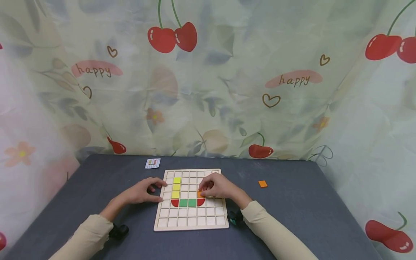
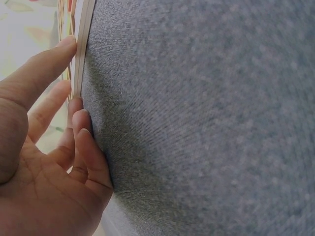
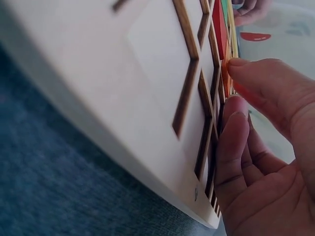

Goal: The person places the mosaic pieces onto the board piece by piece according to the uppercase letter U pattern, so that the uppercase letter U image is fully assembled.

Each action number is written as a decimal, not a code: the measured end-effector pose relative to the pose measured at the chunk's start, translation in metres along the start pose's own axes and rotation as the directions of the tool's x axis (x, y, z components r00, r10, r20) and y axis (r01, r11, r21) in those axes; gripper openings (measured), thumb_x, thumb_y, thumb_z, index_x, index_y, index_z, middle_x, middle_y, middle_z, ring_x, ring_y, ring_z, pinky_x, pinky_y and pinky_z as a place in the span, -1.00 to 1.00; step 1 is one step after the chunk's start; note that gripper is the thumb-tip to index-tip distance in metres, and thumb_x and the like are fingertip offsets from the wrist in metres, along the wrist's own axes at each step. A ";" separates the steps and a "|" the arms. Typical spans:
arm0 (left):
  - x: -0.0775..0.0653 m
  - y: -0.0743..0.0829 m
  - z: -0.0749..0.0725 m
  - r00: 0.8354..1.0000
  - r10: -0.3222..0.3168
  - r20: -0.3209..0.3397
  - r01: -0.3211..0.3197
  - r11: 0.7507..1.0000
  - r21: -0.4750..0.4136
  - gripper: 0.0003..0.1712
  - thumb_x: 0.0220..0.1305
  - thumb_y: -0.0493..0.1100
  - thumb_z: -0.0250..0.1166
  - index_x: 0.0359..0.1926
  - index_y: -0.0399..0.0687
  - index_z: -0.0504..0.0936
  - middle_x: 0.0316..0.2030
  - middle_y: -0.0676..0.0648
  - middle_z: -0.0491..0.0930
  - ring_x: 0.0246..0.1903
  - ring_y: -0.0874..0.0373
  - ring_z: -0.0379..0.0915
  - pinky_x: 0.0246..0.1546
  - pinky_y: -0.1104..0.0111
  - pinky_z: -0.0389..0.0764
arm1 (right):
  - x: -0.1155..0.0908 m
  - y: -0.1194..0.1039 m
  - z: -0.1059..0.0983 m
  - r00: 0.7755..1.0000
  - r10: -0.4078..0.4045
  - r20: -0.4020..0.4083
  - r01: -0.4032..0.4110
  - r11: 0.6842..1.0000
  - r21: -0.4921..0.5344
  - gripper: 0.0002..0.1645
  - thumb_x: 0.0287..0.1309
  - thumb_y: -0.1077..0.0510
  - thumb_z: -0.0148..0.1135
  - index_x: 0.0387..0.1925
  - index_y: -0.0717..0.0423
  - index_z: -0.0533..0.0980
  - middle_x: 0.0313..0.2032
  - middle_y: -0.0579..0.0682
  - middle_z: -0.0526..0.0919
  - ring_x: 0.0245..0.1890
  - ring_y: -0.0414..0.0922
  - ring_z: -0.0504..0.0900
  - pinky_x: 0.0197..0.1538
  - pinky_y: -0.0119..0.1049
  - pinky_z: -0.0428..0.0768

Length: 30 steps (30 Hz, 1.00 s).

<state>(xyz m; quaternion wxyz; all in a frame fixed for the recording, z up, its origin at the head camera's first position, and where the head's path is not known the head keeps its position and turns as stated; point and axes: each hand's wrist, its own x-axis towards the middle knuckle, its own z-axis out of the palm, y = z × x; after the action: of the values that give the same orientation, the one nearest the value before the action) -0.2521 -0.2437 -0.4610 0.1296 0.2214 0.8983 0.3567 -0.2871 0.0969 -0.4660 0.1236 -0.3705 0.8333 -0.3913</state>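
A pale wooden grid board (image 1: 191, 221) lies on the dark table. Yellow square tiles (image 1: 176, 187) fill a short column at its left, above a row of two green squares (image 1: 187, 203) between two red rounded pieces (image 1: 174, 203). My left hand (image 1: 142, 191) touches the board's left edge with its thumb and fingertips spread; in the left wrist view, the fingers (image 2: 54, 54) meet the board's side. With curled fingers, my right hand (image 1: 217, 186) pinches an orange tile (image 1: 199, 194) at the cell above the right red piece. The thumb (image 3: 266, 73) rests against that tile.
Another orange square tile (image 1: 263, 183) lies on the table to the right of the board. A small card with a coloured grid pattern (image 1: 152, 163) lies behind the board, at the left. A patterned curtain (image 1: 208, 90) hangs along the table's back and sides.
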 end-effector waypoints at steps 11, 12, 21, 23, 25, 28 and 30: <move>0.000 0.002 0.000 1.000 -0.010 0.001 0.010 1.000 0.000 -0.42 0.21 -0.10 0.53 0.22 -0.11 0.58 0.01 -0.13 0.48 -0.09 -0.05 0.41 -0.05 0.06 0.46 | -0.001 0.002 -0.003 1.000 -0.011 0.010 0.011 0.999 0.032 -0.88 0.17 0.28 0.46 -0.22 0.14 0.72 -0.43 -0.14 0.65 -0.43 -0.16 0.58 -0.32 -0.32 0.53; 0.000 0.002 0.000 1.000 -0.010 0.001 0.010 1.000 0.001 -0.42 0.21 -0.10 0.53 0.22 -0.11 0.59 0.01 -0.13 0.48 -0.09 -0.05 0.41 -0.05 0.06 0.46 | -0.001 0.003 -0.003 1.000 -0.014 0.011 0.014 0.999 0.041 -0.87 0.17 0.28 0.46 -0.21 0.15 0.71 -0.42 -0.14 0.65 -0.42 -0.16 0.59 -0.31 -0.32 0.53; 0.002 0.000 0.000 1.000 0.004 -0.005 -0.004 1.000 0.019 -0.43 0.20 -0.08 0.54 0.20 -0.10 0.60 -0.02 -0.10 0.48 -0.11 -0.03 0.41 -0.07 0.08 0.45 | -0.007 0.009 -0.011 1.000 -0.030 -0.002 0.030 0.988 0.154 -0.79 0.21 0.24 0.45 -0.14 0.25 0.70 -0.35 -0.08 0.67 -0.37 -0.10 0.61 -0.23 -0.28 0.59; 0.002 -0.001 0.000 1.000 0.011 -0.008 -0.011 1.000 0.022 -0.44 0.20 -0.09 0.54 0.19 -0.11 0.60 -0.04 -0.10 0.47 -0.12 -0.03 0.40 -0.08 0.09 0.45 | -0.010 0.008 -0.012 1.000 -0.030 -0.009 0.031 0.986 0.164 -0.78 0.22 0.23 0.45 -0.13 0.26 0.70 -0.33 -0.09 0.68 -0.34 -0.10 0.63 -0.19 -0.26 0.60; 0.003 0.000 0.000 1.000 0.015 -0.011 -0.015 1.000 0.020 -0.46 0.20 -0.10 0.53 0.17 -0.12 0.60 -0.07 -0.09 0.46 -0.14 -0.02 0.39 -0.10 0.10 0.44 | -0.013 0.007 -0.015 0.999 -0.027 -0.020 0.030 0.987 0.159 -0.76 0.23 0.21 0.45 -0.11 0.26 0.70 -0.30 -0.10 0.69 -0.30 -0.09 0.64 -0.15 -0.27 0.61; 0.004 0.000 -0.001 1.000 0.024 -0.016 -0.024 1.000 0.019 -0.48 0.20 -0.12 0.53 0.14 -0.14 0.61 -0.10 -0.09 0.45 -0.17 0.00 0.38 -0.14 0.15 0.42 | -0.020 0.002 -0.019 0.999 -0.025 -0.046 0.032 0.986 0.162 -0.76 0.22 0.23 0.44 -0.10 0.28 0.69 -0.28 -0.07 0.70 -0.30 -0.03 0.63 -0.17 -0.27 0.60; 0.005 0.000 -0.001 0.999 0.028 -0.018 -0.027 0.999 0.019 -0.50 0.20 -0.12 0.53 0.13 -0.15 0.61 -0.12 -0.08 0.45 -0.20 0.00 0.38 -0.17 0.18 0.41 | -0.025 0.002 -0.023 0.998 -0.027 -0.057 0.036 0.986 0.162 -0.76 0.22 0.25 0.44 -0.10 0.30 0.69 -0.27 -0.03 0.70 -0.31 0.00 0.62 -0.19 -0.27 0.59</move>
<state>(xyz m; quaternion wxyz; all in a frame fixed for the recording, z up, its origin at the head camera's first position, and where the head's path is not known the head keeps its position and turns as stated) -0.2570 -0.2415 -0.4605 0.1145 0.2317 0.8996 0.3520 -0.2821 0.1282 -0.4541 0.1244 -0.3614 0.7956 -0.4700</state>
